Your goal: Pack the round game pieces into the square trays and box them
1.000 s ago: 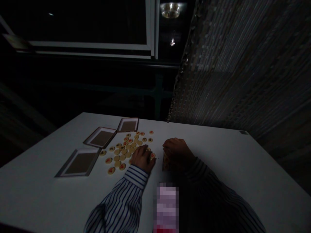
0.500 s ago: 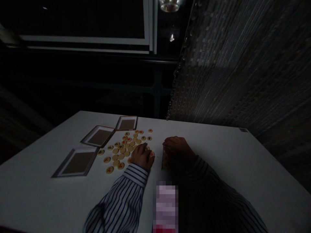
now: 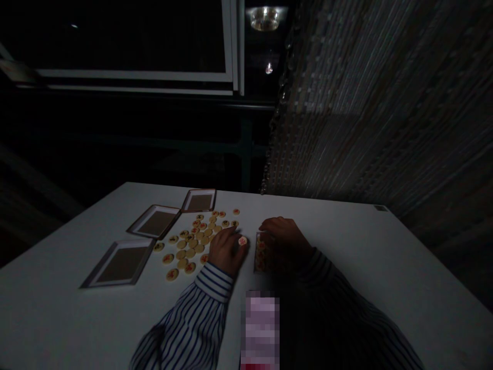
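A xiangqi piece (image 3: 242, 241) with a red mark is at the fingertips of my left hand (image 3: 225, 252), gripped between thumb and finger above the table. Round wooden pieces (image 3: 192, 243) lie loosely spread beside that hand, some face up with red or black characters, others showing plain sides. My right hand (image 3: 285, 239) curls over the far and right side of a small box (image 3: 260, 262). Red-marked pieces show inside the box. The right thumb and the box's right part are lost in shadow.
Three shallow trays stand on the left of the white table (image 3: 327, 221): a near tray (image 3: 110, 282), a middle tray (image 3: 133, 230) and a far tray (image 3: 188, 201). A beaded curtain (image 3: 331, 128) hangs behind the right side. The room is dim.
My left hand has shifted slightly, and the red-marked piece has come up and a little right towards the box. More of the box shows beside my right hand. The view has tilted up slightly.
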`<action>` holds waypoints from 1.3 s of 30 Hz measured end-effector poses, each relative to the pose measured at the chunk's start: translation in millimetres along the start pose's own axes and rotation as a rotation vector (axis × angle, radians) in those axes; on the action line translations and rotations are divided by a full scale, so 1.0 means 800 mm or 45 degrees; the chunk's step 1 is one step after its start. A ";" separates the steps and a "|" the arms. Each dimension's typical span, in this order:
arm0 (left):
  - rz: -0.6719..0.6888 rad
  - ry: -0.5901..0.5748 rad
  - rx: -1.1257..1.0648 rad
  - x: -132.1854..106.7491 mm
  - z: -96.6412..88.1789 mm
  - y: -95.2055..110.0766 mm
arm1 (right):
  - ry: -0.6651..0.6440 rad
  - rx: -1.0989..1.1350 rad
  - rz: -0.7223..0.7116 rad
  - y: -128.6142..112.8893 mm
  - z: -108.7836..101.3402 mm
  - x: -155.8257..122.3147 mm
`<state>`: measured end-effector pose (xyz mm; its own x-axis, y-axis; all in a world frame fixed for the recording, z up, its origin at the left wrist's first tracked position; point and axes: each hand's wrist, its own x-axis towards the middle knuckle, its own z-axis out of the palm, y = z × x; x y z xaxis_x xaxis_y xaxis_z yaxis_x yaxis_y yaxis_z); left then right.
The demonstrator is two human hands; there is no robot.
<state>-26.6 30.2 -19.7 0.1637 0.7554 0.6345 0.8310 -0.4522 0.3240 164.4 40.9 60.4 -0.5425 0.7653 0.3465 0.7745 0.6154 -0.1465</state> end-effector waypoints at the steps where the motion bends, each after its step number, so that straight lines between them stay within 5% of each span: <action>1: 0.006 0.000 -0.013 0.004 -0.003 0.004 | 0.008 0.013 0.003 0.000 -0.002 0.000; 12: 0.000 0.112 -0.220 0.038 -0.002 0.048 | 0.111 0.171 0.120 0.023 -0.012 -0.011; 25: 0.109 0.190 -0.162 0.015 0.010 0.055 | -0.137 0.274 0.165 0.019 -0.008 -0.008; 39: 0.124 0.218 -0.162 0.012 0.009 0.056 | -0.172 0.579 0.207 0.005 -0.009 -0.011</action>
<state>16.3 20.8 -4.3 0.1379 0.6187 0.7734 0.7404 -0.5830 0.3344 174.5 35.0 63.3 -0.4869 0.8573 0.1670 0.6487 0.4830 -0.5881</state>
